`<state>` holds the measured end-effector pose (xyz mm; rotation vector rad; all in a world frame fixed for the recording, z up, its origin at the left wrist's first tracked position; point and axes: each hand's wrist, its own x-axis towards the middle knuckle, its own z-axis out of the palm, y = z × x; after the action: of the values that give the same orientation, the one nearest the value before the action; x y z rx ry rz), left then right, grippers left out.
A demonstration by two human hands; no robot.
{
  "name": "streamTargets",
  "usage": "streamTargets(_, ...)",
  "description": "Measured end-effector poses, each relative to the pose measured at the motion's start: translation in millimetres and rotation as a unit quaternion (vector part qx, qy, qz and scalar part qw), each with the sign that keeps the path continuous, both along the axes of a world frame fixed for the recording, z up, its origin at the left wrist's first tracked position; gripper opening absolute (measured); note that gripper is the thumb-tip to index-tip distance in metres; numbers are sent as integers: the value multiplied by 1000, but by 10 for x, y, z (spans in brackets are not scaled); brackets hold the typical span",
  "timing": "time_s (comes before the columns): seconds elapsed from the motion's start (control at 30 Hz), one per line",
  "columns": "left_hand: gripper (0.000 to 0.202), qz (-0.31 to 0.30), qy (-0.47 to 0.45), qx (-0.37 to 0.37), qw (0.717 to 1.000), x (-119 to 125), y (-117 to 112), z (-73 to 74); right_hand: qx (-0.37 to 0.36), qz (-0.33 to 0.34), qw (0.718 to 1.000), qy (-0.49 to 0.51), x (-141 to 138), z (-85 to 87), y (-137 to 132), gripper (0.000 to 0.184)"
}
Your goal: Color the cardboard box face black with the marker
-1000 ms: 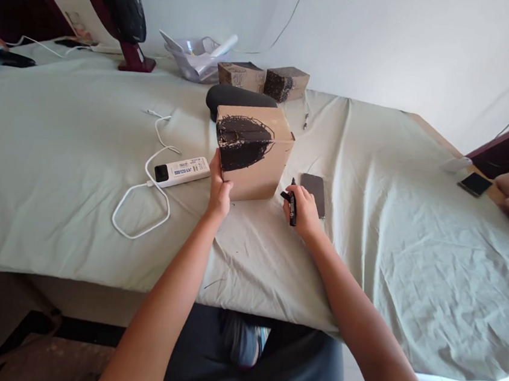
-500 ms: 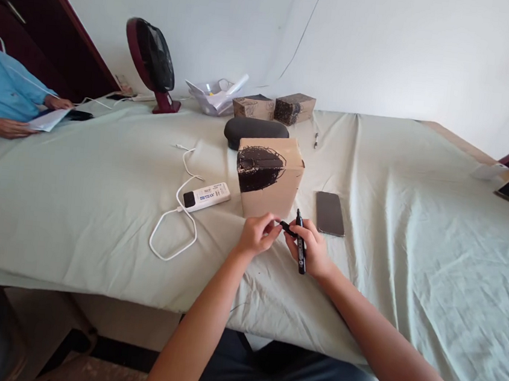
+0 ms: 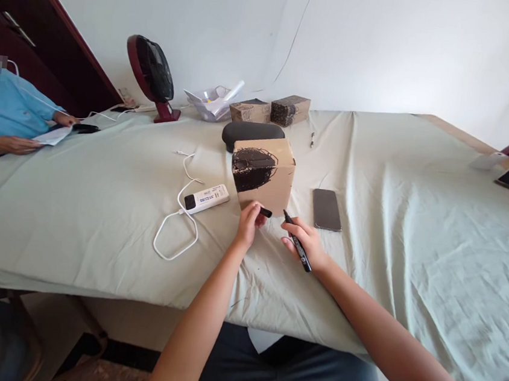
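A black marker cap [image 3: 265,212] is pinched in my left hand [image 3: 248,221], close to the front of a cardboard box [image 3: 277,187]. Scribbled black ink covers a rounded patch on the box's top and front, towards its left side. My right hand [image 3: 307,243] is closed around an uncapped black marker [image 3: 298,245], its tip pointing up and left near the box's lower right corner. Just beyond my right hand, a dark phone [image 3: 327,210] lies flat on the cloth.
Left of the box lie a white power bank [image 3: 208,198] and its looped cable [image 3: 157,235]. Behind are a black case [image 3: 249,132], two smaller boxes [image 3: 290,109], a clear basket [image 3: 208,110] and a fan [image 3: 151,70]. A person in blue [image 3: 17,111] holds paper at far left.
My hands have drawn apart, the left moving left with the cap and the right keeping the marker. The marker now leans more to the left.
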<state>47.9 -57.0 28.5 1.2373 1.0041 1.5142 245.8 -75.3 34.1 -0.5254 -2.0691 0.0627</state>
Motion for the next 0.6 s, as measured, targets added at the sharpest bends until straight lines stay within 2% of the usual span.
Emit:
streamTargets(0.17, 56, 13, -29, -20, 999, -29, 9, -6, 7, 21, 998, -66, 5, 34, -28, 26)
streamTargets(0.4, 55, -4, -13, -18, 1000, -11, -25, -11, -48, 48, 993, -100, 2, -7, -1, 33)
streamTargets(0.5, 56, -1, -9, -12, 1000, -2, -25, -23, -83, 63, 991, -82, 5, -19, -7, 29)
streamTargets(0.6, 54, 34, -24, -8, 999, -9, -5, -39, -122, 70, 990, -29, 24, -36, -16, 25)
